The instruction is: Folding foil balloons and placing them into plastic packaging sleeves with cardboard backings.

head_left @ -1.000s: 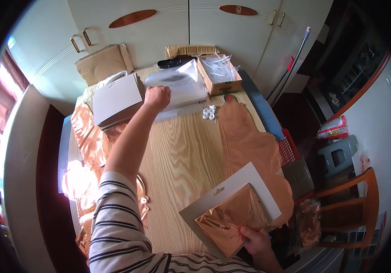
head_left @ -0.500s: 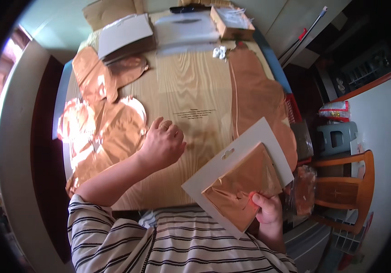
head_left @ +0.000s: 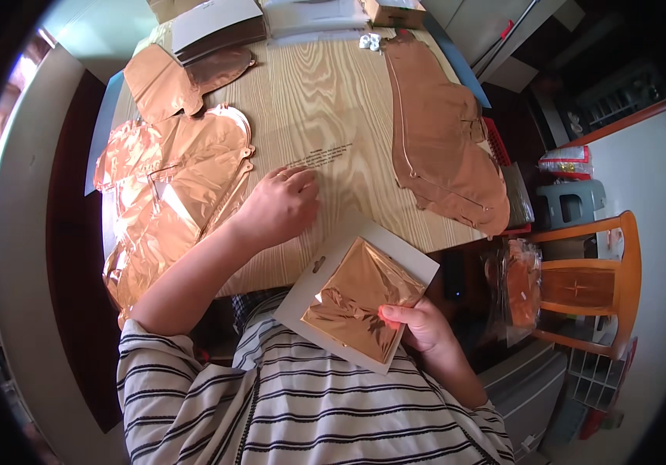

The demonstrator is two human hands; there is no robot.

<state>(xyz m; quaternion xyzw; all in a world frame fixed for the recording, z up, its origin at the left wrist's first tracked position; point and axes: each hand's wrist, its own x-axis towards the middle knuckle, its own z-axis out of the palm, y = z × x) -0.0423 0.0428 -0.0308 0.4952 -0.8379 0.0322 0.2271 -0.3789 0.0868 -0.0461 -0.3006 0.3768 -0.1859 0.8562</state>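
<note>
At the centre of the view lies the wooden counter, its grain running away toward twelve o'clock. On it, at ten o'clock, spreads a heap of crumpled copper foil, and at two o'clock a long, flatter foil sheet reaches the counter's right edge. At four o'clock, off the counter, stands a wooden chair. At twelve o'clock, along the far edge, sit grey boxes and a cardboard box. Near six o'clock, over the striped shirt, a grey card carries a folded foil square. The right hand grips the card at its lower right edge, thumb pressed on the foil square. The left hand rests on the counter just above the card, fingers loosely curled, holding nothing, beside the foil heap.
</note>
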